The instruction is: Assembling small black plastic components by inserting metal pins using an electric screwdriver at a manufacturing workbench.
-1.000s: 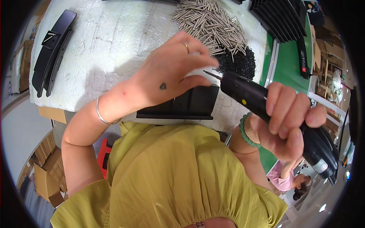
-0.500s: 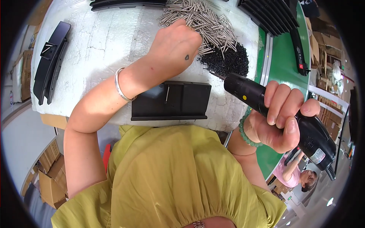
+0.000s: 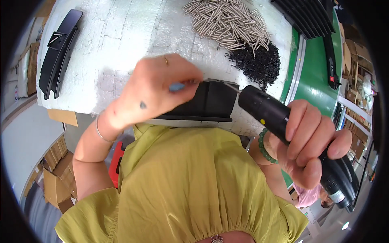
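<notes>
My left hand (image 3: 162,91) is closed in a pinch above the left part of a black plastic panel (image 3: 222,101), which lies at the table's near edge. Something small shows at its fingertips, too blurred to name, and a blue patch shows on one finger. In my right hand (image 3: 310,141) is a black electric screwdriver (image 3: 265,107), gripped around its body. Its thin bit points left over the panel, toward my left fingertips. Beyond the panel lie a heap of small black screws (image 3: 259,65) and a pile of silver metal pins (image 3: 227,22).
Curved black parts (image 3: 60,56) stand at the table's left side. Ribbed black parts (image 3: 306,18) are stacked at the far right, beside a green surface (image 3: 314,71). Cardboard boxes (image 3: 56,186) sit lower left. A person in pink (image 3: 306,196) is at the lower right.
My left hand has come back from the screws and pins to above the panel. The screwdriver in my right hand has shifted slightly right and down. The whole view has shifted a little.
</notes>
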A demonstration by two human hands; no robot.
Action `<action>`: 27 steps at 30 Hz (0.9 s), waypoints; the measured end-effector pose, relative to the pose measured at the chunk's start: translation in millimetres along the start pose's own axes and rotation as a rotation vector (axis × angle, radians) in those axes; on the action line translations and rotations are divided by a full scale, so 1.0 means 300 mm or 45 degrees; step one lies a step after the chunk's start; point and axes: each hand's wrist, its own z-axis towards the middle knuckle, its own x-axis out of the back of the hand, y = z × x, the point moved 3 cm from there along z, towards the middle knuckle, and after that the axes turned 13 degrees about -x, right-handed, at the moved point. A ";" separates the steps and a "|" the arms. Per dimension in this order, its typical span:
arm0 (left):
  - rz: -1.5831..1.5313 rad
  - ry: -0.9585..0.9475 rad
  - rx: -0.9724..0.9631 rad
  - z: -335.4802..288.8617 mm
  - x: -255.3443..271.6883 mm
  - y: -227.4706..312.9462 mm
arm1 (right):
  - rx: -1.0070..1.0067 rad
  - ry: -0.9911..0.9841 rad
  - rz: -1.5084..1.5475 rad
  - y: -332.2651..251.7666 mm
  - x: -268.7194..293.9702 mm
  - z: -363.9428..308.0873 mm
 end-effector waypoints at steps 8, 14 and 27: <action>0.319 0.113 -0.267 -0.072 -0.045 -0.011 | -0.114 -0.354 -0.143 0.039 -0.040 0.003; 0.294 0.131 -0.281 -0.075 -0.049 -0.020 | -0.140 -0.368 -0.169 0.053 -0.044 0.003; 0.303 0.182 -0.306 -0.081 -0.055 -0.028 | -0.212 -0.386 -0.231 0.065 -0.059 0.016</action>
